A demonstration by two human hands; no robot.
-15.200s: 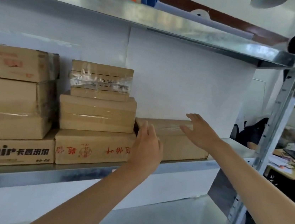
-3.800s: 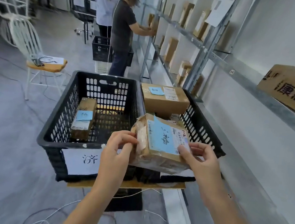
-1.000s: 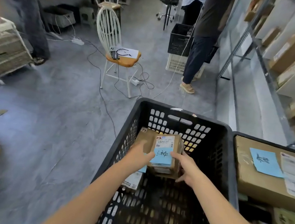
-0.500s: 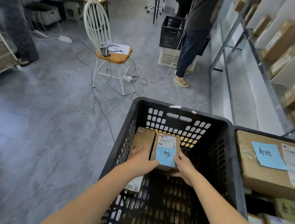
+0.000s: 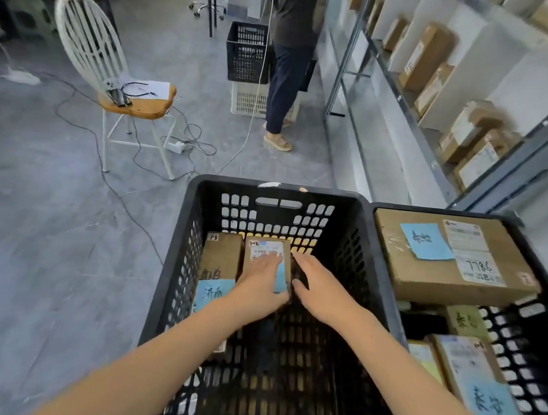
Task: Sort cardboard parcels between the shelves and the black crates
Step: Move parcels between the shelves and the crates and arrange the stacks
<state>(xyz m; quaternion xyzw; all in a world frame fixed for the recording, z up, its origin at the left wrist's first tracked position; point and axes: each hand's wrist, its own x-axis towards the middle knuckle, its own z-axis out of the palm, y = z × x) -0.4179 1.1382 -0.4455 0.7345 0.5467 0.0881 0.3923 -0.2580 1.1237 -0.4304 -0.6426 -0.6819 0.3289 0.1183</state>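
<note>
Parcel (image 5: 264, 249) lies flat in crate (image 5: 316, 192), long axis pointing away.

In the left crate (image 5: 188, 217) the right parcel (image 5: 265, 249) lies beside the left parcel (image 5: 221, 256); the right crate (image 5: 438, 211) stands alongside, shelves (image 5: 366, 91) beyond.

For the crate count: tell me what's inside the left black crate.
Two cardboard parcels side by side by the far wall: parcel 1-3, with a blue note, and parcel 1-2, its top mostly hidden by the left hand.
</note>
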